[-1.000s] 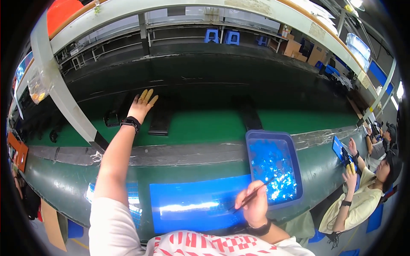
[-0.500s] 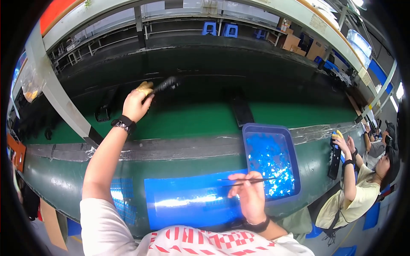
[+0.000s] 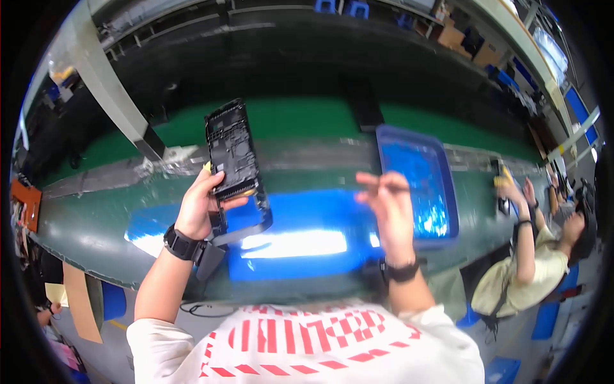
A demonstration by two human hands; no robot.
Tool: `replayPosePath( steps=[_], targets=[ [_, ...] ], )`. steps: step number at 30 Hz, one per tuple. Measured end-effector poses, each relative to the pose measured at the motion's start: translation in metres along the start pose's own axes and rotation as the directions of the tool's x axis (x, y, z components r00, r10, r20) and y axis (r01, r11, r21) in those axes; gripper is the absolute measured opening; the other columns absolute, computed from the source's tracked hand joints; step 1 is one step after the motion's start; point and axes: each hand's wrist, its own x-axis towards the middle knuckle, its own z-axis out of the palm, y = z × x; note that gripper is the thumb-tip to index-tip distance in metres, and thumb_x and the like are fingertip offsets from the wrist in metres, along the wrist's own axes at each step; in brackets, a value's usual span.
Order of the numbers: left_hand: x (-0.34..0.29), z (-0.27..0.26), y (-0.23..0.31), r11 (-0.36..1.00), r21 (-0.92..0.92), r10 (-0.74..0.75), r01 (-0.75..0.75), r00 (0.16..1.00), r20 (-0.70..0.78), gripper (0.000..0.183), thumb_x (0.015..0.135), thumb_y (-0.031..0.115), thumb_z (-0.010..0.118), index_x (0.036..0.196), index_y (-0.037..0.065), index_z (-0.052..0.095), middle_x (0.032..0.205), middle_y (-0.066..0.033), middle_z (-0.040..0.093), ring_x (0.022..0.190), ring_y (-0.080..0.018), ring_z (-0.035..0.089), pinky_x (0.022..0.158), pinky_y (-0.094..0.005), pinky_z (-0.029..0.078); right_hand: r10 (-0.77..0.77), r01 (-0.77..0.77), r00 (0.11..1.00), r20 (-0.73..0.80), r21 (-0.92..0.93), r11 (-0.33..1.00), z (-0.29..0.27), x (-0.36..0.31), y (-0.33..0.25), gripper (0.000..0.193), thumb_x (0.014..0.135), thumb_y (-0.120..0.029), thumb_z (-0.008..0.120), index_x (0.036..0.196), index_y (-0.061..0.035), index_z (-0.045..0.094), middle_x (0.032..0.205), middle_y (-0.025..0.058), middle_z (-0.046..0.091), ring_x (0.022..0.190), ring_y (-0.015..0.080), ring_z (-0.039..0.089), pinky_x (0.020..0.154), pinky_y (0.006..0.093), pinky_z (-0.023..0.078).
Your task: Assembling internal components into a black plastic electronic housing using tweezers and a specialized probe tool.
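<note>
- L hand (image 3: 197, 206) holds a long, black, ribbed plastic housing (image 3: 233, 150), compartmented inner face showing, open loop at its near end.
- L fingers: closed round the housing's lower L side, thumb on the inner face, others wrapping beneath; a bit of yellow covering on one.
- Housing pos.: tilted, over the shiny green surface (image 3: 89, 205), L of centre; its far end reaches visually past the wide grey taped strip (image 3: 307, 153) along the far edge.
- R hand (image 3: 393, 208): raised btwn housing and tray, blurred; fingers part-bent, forefinger pointing L. Can't tell if they pinch anything.
- Glossy blue plastic sheet (image 3: 294, 259): near edge of surface, centre, behind housing's loop.
- Deep blue rectangular plastic tray (image 3: 453, 205): R of sheet, far end at the far edge; shiny blue bits (image 3: 430, 221) inside.
- Beyond far edge: long, flat black piece (image 3: 366, 112), dim.
- Near edge, R end: co-worker in pale yellow top (image 3: 511, 272).
- Step in hand (my judgement): housing picked up, being held for handling. Next move calls for steady L grip, R fingers clear of housing's inner parts.
</note>
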Motion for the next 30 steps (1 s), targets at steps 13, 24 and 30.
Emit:
replayPosePath(
  steps=[13, 24, 30],
  targets=[
    [-0.029, -0.004, -0.057, 0.989, 0.027, -0.145, 0.143, 0.982, 0.117, 0.035, 0.084, 0.011, 0.037, 0.118, 0.004, 0.032, 0.107, -0.0143, 0.050, 0.091, -0.0273, 0.056, 0.070, -0.0342, 0.053, 0.250, -0.239, 0.968, 0.026, -0.206, 0.949, -0.027, -0.077, -0.002, 0.018, 0.083, 0.001, 0.046, 0.097, -0.0039, 0.037, 0.100, 0.0197, 0.055, 0.081, 0.0195, 0.059, 0.071, 0.0275, 0.050],
    [-0.032, -0.003, -0.060, 0.981, 0.089, -0.177, 0.170, 0.981, 0.077, 0.045, 0.081, 0.009, 0.039, 0.124, 0.004, 0.025, 0.110, -0.0141, 0.048, 0.090, -0.0231, 0.057, 0.066, -0.0305, 0.053, 0.298, -0.280, 0.955, -0.017, -0.396, 0.875, -0.008, -0.046, 0.014, 0.019, 0.075, -0.004, 0.062, 0.080, -0.0037, 0.044, 0.074, 0.0038, 0.055, 0.062, 0.0041, 0.051, 0.054, 0.0162, 0.040],
    [-0.026, -0.003, -0.064, 0.983, 0.088, -0.165, 0.158, 0.983, 0.076, 0.050, 0.080, 0.009, 0.040, 0.126, 0.005, 0.022, 0.112, -0.0147, 0.046, 0.091, -0.0234, 0.056, 0.066, -0.0303, 0.053, 0.286, -0.299, 0.954, -0.088, -0.311, 0.902, -0.014, -0.041, 0.032, 0.026, 0.077, 0.002, 0.057, 0.087, -0.0049, 0.035, 0.073, 0.0028, 0.049, 0.069, 0.0062, 0.054, 0.055, 0.0159, 0.042]
  ],
)
